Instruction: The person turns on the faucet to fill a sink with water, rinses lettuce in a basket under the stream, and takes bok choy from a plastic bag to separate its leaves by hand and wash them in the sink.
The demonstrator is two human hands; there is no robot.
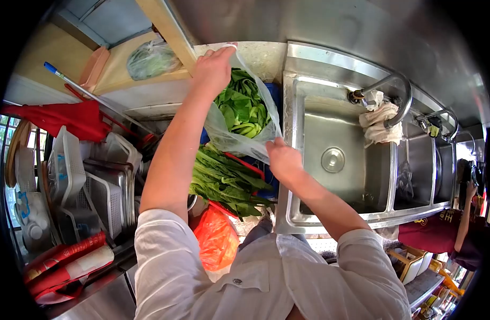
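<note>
A clear plastic bag (219,128) with its mouth spread wide hangs between my two hands. Inside it lie leafy greens (244,104) with pale green stems. My left hand (213,69) is closed on the bag's far rim, at the upper left. On the near right side, my right hand (284,160) pinches the rim close to the sink's edge. Below the bag, long-leaved green vegetables (221,178) lie in a pile, partly over a red-edged container that is mostly hidden.
A steel sink (330,128) with several basins, a curved faucet (407,101) and cloths (382,120) is at right. An orange-red bag (217,239) stands below the greens. White baskets (66,165) fill the left. Another person (442,234) is at far right.
</note>
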